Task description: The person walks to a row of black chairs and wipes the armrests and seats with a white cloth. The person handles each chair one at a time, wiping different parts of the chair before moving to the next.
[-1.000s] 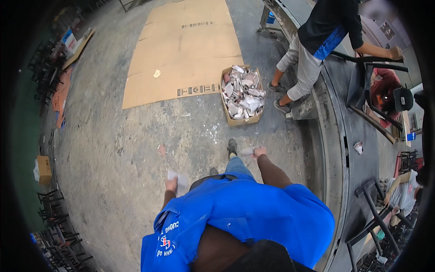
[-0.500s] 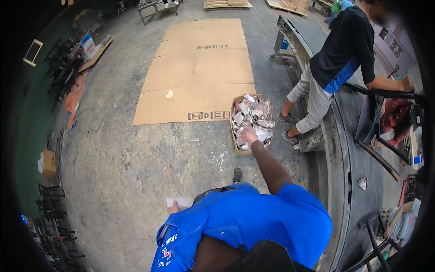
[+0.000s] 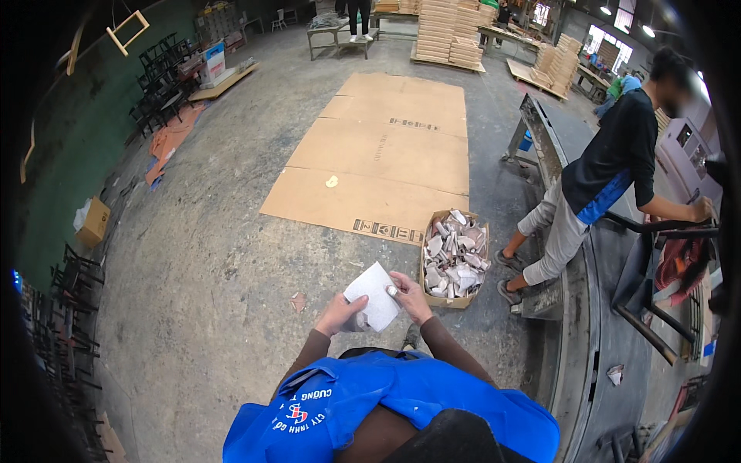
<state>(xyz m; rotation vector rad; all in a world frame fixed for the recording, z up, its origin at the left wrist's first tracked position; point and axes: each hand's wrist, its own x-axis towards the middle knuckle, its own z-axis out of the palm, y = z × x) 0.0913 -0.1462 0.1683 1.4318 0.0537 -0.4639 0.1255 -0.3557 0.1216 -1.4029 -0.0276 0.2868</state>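
Observation:
In front of my body I hold a pale, speckled sheet of sandpaper [image 3: 375, 292] between both hands. My left hand [image 3: 340, 314] is closed on its lower left edge, thumb on top. My right hand [image 3: 410, 298] pinches the right edge, and something small and whitish shows at its thumb tip. Part of a greyer piece shows below the sheet by my left fingers. Just right of my right hand, a cardboard box [image 3: 424, 272] stands on the floor, heaped with curled, crumpled scraps of used sandpaper [image 3: 457, 255].
A flattened cardboard sheet [image 3: 370, 166] lies ahead on the concrete floor. At right, a co-worker [image 3: 610, 166] stands by a long metal-edged table [image 3: 575, 285], a hand on a dark chair frame [image 3: 644, 297]. Stacked wooden parts [image 3: 448, 35] stand at the back; dark chairs [image 3: 73, 309] line the left.
My right hand has come back from the scrap box and now grips the sheet with my left, which has moved up and forward. The view has tilted up and shifted left.

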